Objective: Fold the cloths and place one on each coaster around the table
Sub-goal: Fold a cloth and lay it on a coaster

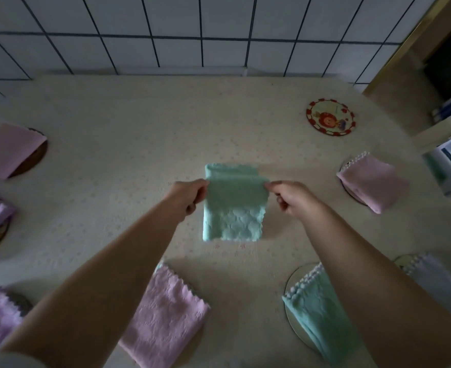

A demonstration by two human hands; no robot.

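1. Middle of the frame, we've got a mint green cloth point(233, 205) held up over the table point(144, 134). It's already doubled over, with a back layer peeking out above the top edge, and the bottom edge hangs free.
2. Our left hand point(188, 195) pinches the cloth's left edge near the top, fingers curled tight with thumb against forefinger, so the grip is closed down on fabric.
3. Our right hand point(289, 196) does the same on the right edge: narrow pinch, other fingers tucked in.
4. Upper right of the frame sits a red-rimmed cartoon coaster point(330, 116), the only one we see with nothing on it.
5. Right edge: a pink folded cloth point(373, 181) lies on a round coaster that's mostly covered.
6. Lower right: a green cloth with white bobbles point(317, 312) lies across a pale round coaster point(294, 281), partly behind our right forearm.
7. Bottom center: a pink textured cloth point(166, 320). We can't tell what's under it.
8. Left side: a pink cloth point(9, 150) on a brown coaster point(34, 160), and below it more purple cloths, blurry.
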